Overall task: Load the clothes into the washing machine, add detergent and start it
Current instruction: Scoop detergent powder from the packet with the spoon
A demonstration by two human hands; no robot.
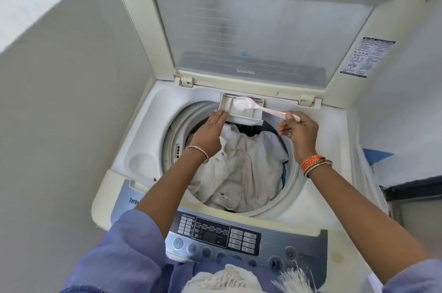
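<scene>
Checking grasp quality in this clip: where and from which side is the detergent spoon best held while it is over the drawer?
By the far end of its thin handle, from the right, as the right hand pinches it now. The spoon lies almost level with its heaped bowl over the detergent drawer, so a grip at the handle's tail keeps fingers clear of the powder and lets the wrist roll to tip it.
</scene>
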